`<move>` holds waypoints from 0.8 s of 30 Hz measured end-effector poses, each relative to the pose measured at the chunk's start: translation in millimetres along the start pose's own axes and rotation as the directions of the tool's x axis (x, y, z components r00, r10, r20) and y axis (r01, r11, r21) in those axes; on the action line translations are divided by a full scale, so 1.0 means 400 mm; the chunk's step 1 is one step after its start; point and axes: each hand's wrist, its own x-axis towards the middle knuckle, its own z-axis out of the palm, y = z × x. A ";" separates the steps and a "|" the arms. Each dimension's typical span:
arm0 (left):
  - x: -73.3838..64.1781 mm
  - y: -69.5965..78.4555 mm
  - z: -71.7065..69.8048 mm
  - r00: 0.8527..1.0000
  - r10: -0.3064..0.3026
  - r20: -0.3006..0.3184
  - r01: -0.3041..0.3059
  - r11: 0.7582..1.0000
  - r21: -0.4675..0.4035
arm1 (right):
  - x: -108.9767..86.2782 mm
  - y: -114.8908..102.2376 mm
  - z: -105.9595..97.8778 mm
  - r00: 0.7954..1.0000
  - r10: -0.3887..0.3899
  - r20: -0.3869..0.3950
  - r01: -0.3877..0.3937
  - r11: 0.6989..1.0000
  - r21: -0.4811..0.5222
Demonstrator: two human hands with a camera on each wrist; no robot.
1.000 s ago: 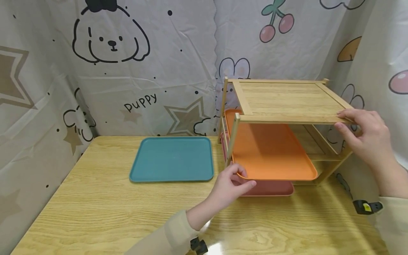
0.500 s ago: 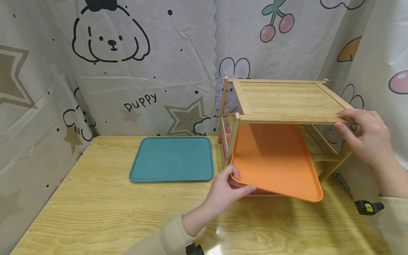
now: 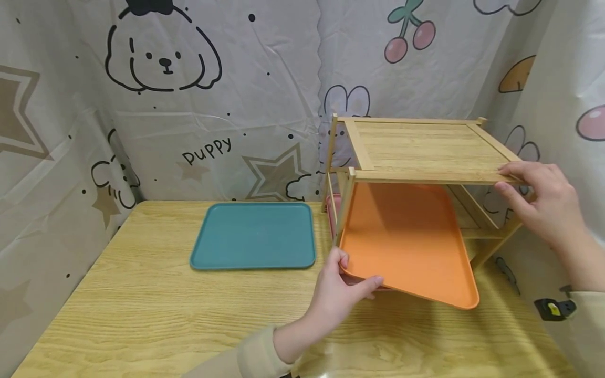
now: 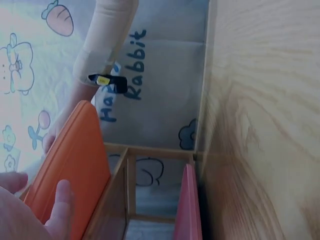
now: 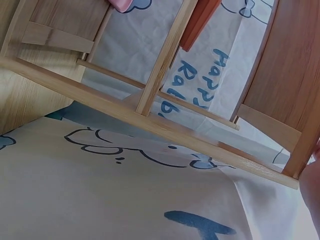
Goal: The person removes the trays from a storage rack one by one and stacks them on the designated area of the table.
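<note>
An orange tray point(image 3: 406, 247) slants out of the front of a two-tier wooden rack point(image 3: 435, 147), under its top board. My left hand point(image 3: 333, 294) pinches the tray's front left corner, thumb along the front edge. In the left wrist view, thumb and fingers sit on either side of the orange tray point(image 4: 75, 165). My right hand point(image 3: 550, 205) grips the rack's top front right corner, fingers on the board and thumb in front of the rail. Low in the rack lies a pink tray point(image 4: 187, 210), mostly hidden by the orange one in the head view.
A teal tray point(image 3: 252, 236) lies flat on the wooden table point(image 3: 156, 310), left of the rack. Printed cloth point(image 3: 264, 79) hangs behind and along both sides. The rack's right side stands close to the right-hand cloth.
The orange tray has come forward, its front right corner swinging out and down toward me. My left hand moved with it, slightly left and down. My right hand stays on the rack.
</note>
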 end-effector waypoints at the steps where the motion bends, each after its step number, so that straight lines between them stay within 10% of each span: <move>1: -0.001 0.000 0.003 1.000 0.006 -0.003 -0.006 1.000 -0.017 | 0.000 0.000 0.000 1.000 0.002 0.002 -0.002 1.000 -0.003; 24: -0.013 0.025 -0.003 0.997 -0.041 -0.059 0.014 0.918 -0.396 | 0.003 0.005 -0.002 1.000 -0.011 0.011 0.011 1.000 -0.005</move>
